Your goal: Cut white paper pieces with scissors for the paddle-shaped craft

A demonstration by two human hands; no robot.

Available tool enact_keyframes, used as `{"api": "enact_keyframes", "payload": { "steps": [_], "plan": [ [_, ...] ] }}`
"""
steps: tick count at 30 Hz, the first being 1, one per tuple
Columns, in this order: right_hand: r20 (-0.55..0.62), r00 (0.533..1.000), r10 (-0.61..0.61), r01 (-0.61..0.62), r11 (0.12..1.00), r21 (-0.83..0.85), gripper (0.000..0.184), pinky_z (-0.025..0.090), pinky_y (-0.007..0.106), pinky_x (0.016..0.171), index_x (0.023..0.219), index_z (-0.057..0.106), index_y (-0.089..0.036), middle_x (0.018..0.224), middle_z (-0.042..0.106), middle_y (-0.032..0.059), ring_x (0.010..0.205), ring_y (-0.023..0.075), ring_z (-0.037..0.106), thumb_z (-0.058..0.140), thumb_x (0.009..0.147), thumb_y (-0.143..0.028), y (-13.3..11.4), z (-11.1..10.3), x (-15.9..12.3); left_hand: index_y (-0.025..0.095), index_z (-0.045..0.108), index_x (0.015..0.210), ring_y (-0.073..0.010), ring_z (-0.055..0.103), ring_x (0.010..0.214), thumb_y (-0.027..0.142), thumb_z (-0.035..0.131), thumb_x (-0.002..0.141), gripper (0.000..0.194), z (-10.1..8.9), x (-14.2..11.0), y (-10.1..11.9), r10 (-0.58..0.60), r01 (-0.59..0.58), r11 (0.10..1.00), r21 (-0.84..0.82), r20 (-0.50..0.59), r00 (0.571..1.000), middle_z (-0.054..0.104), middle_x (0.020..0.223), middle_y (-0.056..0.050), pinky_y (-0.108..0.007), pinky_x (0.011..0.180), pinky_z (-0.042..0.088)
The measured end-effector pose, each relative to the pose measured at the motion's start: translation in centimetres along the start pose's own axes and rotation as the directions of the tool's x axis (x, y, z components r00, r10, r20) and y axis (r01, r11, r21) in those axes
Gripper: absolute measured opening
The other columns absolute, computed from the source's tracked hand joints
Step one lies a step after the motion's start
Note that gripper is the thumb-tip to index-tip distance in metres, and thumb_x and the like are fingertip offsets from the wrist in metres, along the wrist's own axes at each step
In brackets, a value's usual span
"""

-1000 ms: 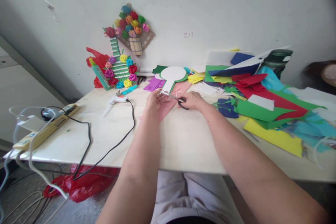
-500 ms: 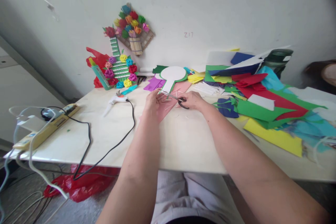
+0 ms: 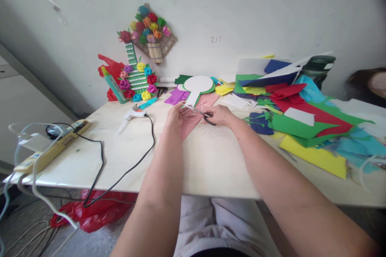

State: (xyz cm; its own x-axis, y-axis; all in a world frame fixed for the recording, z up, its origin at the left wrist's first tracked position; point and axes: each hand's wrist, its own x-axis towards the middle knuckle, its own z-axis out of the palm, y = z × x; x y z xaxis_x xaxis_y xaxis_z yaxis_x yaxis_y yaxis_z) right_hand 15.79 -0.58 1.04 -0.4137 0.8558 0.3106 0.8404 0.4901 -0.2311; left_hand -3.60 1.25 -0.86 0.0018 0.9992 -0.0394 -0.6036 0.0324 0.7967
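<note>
My right hand (image 3: 221, 115) is closed round the handles of a pair of scissors (image 3: 208, 119), whose blades point left toward my left hand (image 3: 175, 117). The fingers of my left hand are pinched together at the blade tips, on a thin white strip (image 3: 184, 105). Beneath both hands lies a pink sheet (image 3: 190, 124), with small white slivers scattered over it. Just beyond stands a white round-headed cutout with a stem (image 3: 198, 84), edged in green.
A white glue gun (image 3: 134, 115) with a black cord lies left, near a power strip (image 3: 54, 146). Behind it stand a flower-trimmed green craft (image 3: 138, 80) and a glue bottle (image 3: 113, 86). Coloured sheets (image 3: 313, 152) pile up on the right, beside a dark green bottle (image 3: 318, 68).
The scissor blades look slightly more closed than before. Both hands stay in nearly the same place, and the view has shifted a touch.
</note>
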Motion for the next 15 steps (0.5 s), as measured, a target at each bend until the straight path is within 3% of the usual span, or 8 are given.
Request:
{"api": "enact_keyframes", "payload": {
  "steps": [15],
  "plan": [
    [0.005, 1.0, -0.004, 0.004, 0.999, -0.04, 0.032, 0.029, 0.022, 0.053, 0.087, 0.064, -0.03, 0.072, 0.064, -0.0036, 0.063, 0.0134, 0.054, 0.051, 0.064, -0.049, -0.1, -0.08, 0.04, 0.014, 0.055, 0.085, -0.0221, 0.063, 0.079, 0.016, 0.057, 0.068, 0.017, -0.03, 0.18, 0.04, -0.028, 0.028, 1.0, -0.015, -0.001, 1.0, 0.064, 0.078, -0.01, -0.042, 0.077, 0.048]
  ]
}}
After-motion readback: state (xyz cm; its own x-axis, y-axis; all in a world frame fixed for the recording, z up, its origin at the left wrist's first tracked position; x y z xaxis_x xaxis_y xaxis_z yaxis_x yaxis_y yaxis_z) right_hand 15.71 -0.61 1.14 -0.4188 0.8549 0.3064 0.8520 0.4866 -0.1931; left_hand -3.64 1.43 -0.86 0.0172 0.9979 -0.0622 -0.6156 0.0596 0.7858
